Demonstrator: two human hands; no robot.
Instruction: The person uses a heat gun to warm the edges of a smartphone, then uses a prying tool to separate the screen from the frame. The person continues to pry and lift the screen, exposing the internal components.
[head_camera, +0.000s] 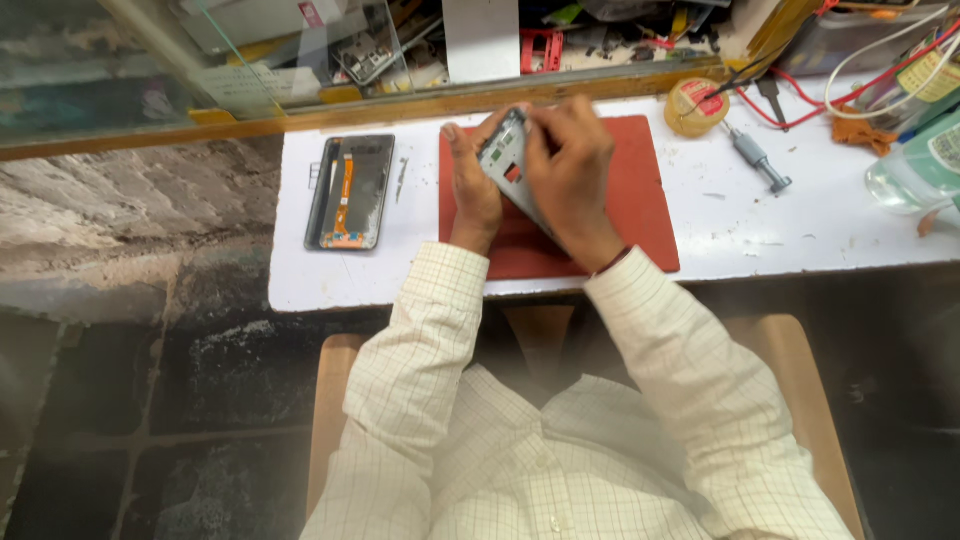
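Observation:
Both my hands hold an opened phone body above a red work mat on a white bench. My left hand grips its left edge from beneath. My right hand lies over its right side, fingers curled on the top edge. Grey and silver inner parts with a small red patch show between the hands; much of the phone is hidden by my right hand. To the left, a separated dark phone panel with an orange flex strip lies flat on the bench.
A grey-handled screwdriver and a round yellowish tin lie right of the mat. Red and white wires and a clear bottle crowd the right end. Behind a wooden rail sits a cluttered glass counter. A wooden stool is under me.

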